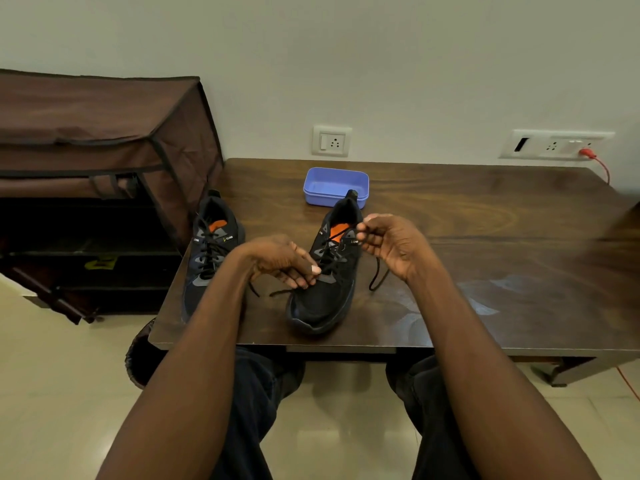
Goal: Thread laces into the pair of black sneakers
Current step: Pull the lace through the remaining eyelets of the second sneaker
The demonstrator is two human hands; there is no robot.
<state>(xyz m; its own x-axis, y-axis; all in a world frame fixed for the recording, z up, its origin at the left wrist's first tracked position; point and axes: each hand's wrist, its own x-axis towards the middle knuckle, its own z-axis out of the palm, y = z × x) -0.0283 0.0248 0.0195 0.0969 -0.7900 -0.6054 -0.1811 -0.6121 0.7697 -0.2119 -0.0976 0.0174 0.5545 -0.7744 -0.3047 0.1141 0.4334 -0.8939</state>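
Two black sneakers with orange insoles stand on the dark wooden table (450, 237). The left sneaker (207, 251) is at the table's left edge, laced up its front. The right sneaker (329, 282) stands in the middle, toe toward me, with a black lace (375, 275) crossing its eyelets. My left hand (284, 261) pinches one lace end beside the shoe's lower eyelets; that end trails onto the table. My right hand (391, 244) pinches the other lace end near the top eyelets, and the lace loops down below it.
A purple plastic tray (335, 187) sits behind the right sneaker. A brown fabric shoe rack (97, 161) stands left of the table. Wall sockets (330, 141) and a red cable (601, 164) are at the back. My knees are under the table's near edge.
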